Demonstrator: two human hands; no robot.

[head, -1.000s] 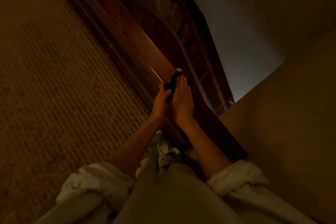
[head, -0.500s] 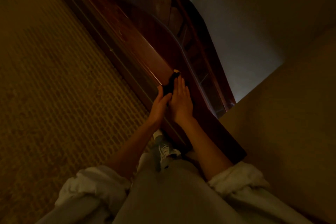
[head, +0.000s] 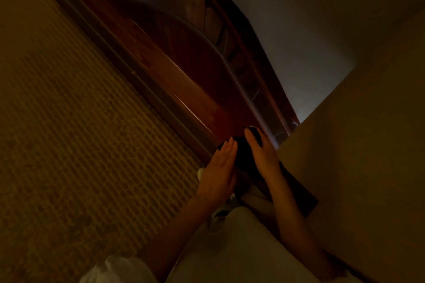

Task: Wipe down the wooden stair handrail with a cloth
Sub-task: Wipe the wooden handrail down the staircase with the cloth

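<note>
Firmly, I'd press the cloth (head: 242,154) under my curled right hand (head: 264,156), sweeping toward eleven o'clock along the handrail (head: 195,94) (dim light); left hand (head: 219,167) flat, fingers together.

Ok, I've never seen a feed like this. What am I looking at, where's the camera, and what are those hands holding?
No machine here: a person works bare-handed, and the current picture comes from a camera worn on their head, looking down. The reddish-brown band running diagonally is the wooden handrail. A dark cloth lies on it. The left hand presses straight fingers against the cloth's left edge; the right hand rests on top, too dim to tell whether it grips. Left of the rail lies patterned carpet, right a plain wall.
</note>
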